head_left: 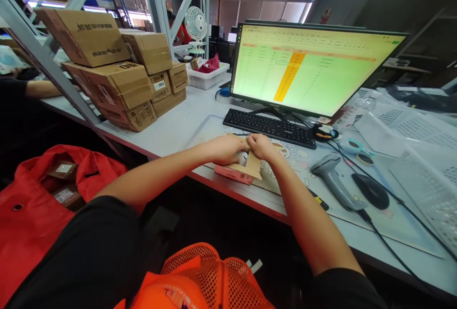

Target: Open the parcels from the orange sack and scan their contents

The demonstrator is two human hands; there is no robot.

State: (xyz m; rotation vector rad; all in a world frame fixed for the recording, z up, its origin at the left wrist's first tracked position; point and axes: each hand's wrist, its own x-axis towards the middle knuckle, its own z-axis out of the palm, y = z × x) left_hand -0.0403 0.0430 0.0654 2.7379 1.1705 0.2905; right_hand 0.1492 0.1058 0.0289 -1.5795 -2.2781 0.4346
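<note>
A small cardboard box (233,174) with a reddish printed side lies at the desk's front edge, its flaps raised. My left hand (228,150) is closed at the box's left and far side, its fingers curled partly inside the opening. My right hand (260,146) grips the far right part of the box by a flap (253,164), its thumb close to the left hand. Something whitish shows inside the box between the hands, too small to name. Most fingertips are hidden.
Behind the hands are a keyboard (267,125) and a monitor (307,71). To the right lie a barcode scanner (337,183), a mouse (370,191), tape rolls and a clear basket (428,166). Stacked cartons (114,85) stand left, above a red bag (32,223). Another person's arm (46,88) shows far left.
</note>
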